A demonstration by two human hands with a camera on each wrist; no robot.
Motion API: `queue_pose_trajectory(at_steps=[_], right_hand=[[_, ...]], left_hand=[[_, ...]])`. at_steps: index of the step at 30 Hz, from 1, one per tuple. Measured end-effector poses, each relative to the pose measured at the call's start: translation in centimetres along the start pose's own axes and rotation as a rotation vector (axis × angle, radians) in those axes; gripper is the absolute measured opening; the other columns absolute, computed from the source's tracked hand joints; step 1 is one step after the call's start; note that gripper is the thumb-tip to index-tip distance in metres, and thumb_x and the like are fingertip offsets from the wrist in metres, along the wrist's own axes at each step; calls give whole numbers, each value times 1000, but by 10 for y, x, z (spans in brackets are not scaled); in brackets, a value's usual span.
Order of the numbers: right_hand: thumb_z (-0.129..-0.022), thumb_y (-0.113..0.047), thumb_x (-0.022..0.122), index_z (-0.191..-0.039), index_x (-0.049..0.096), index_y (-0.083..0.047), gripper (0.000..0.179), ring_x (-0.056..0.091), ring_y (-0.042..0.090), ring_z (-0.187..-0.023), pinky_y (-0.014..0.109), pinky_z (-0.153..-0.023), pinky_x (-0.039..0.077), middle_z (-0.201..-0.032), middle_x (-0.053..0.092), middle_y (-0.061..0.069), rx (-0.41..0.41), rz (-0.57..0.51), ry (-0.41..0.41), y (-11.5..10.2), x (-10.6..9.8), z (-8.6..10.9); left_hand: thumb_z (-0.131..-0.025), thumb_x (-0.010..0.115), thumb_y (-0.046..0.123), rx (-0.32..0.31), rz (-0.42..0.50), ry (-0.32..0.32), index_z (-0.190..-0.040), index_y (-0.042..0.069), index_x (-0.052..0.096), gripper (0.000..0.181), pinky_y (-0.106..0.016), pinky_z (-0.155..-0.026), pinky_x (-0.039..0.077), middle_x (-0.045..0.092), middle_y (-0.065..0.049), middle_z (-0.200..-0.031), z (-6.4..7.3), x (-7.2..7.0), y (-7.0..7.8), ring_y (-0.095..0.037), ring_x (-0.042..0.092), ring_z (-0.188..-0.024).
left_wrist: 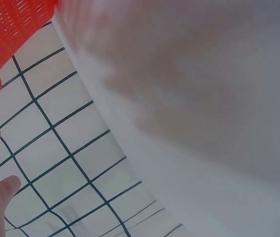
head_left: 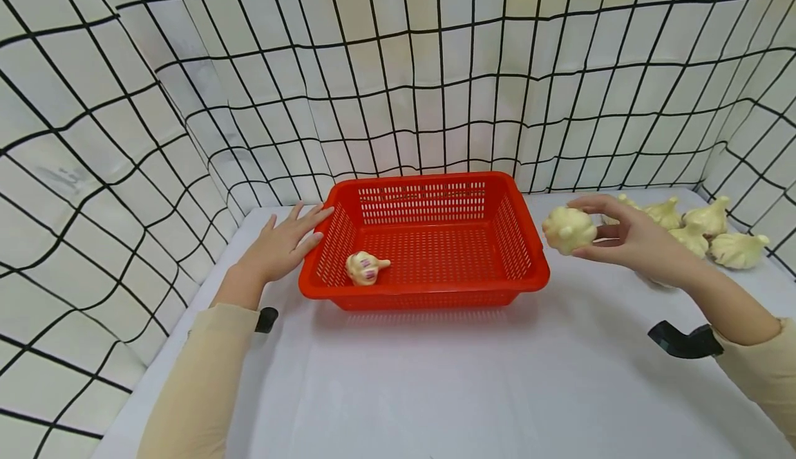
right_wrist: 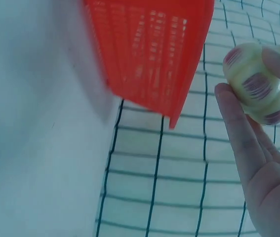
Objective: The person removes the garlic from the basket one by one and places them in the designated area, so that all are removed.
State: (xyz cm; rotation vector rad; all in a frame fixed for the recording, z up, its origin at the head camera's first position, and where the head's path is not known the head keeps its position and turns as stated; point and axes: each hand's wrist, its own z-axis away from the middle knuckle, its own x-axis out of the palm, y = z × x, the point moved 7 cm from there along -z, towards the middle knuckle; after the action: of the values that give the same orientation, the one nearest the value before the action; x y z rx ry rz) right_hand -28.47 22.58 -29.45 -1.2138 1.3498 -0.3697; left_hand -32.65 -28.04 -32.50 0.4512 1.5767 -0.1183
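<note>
In the head view, my right hand point(head_left: 624, 234) grips a pale garlic bulb point(head_left: 569, 230) between thumb and fingers, just right of the basket's right rim. The right wrist view shows purple streaks on this garlic bulb point(right_wrist: 256, 85), raised beside the basket wall. A red plastic basket point(head_left: 429, 296) with slotted sides stands on the white table. Inside it, at the left, lies one garlic bulb point(head_left: 363, 268) with its stem pointing right. My left hand point(head_left: 280, 241) has its fingers spread, with fingertips at the basket's left rim.
Several garlic bulbs point(head_left: 738, 250) lie in a pile at the table's right rear, partly behind my right hand. A black grid net point(head_left: 398, 86) over white panels encloses the table point(head_left: 404, 383) at the back and sides. A dark strap point(head_left: 685, 341) sits at my right wrist.
</note>
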Motion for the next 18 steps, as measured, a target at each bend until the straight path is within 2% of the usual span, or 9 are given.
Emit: queue_pose_trajectory(at_steps=[3, 5, 11, 15, 18], right_hand=[[-89, 0, 78, -146, 47, -7, 65, 67, 6, -103, 22, -81, 59, -134, 53, -4, 8, 34, 9, 10, -12, 8], [-89, -3, 79, -146, 48, -9, 65, 65, 1, -104, 21, -80, 58, -134, 54, -8, 45, 75, 23, 19, -21, 14], [-90, -7, 79, -149, 48, -11, 67, 60, -6, -106, 17, -82, 55, -148, 42, -5, 136, 148, 43, 37, -39, 31], [-92, -6, 77, -148, 46, -12, 64, 61, -6, -105, 24, -77, 59, -146, 40, -5, 129, 152, 29, 46, -48, 42], [-93, -3, 75, -148, 47, -16, 64, 62, -5, -104, 26, -74, 60, -143, 40, -10, 124, 143, 14, 54, -55, 50]], left_hand=[[-108, 34, 53, -1, -2, -3, -165, 21, 25, 65, -71, -117, -3, 18, -11, -170, 0, -1, 0, -42, 4, -155], [-108, 34, 53, 0, -4, -4, -165, 21, 25, 65, -71, -117, -3, 18, -11, -170, 0, -1, 0, -42, 4, -155], [-108, 34, 53, 3, -3, -3, -164, 21, 25, 66, -72, -117, -3, 18, -10, -170, 0, -1, 0, -42, 4, -155], [-108, 33, 53, 4, -6, 0, -164, 21, 26, 65, -72, -117, -3, 19, -11, -170, 0, -1, -1, -42, 5, -155], [-108, 33, 53, 1, -10, -1, -164, 21, 25, 66, -72, -117, -3, 19, -11, -170, 1, -1, -1, -42, 5, -155]])
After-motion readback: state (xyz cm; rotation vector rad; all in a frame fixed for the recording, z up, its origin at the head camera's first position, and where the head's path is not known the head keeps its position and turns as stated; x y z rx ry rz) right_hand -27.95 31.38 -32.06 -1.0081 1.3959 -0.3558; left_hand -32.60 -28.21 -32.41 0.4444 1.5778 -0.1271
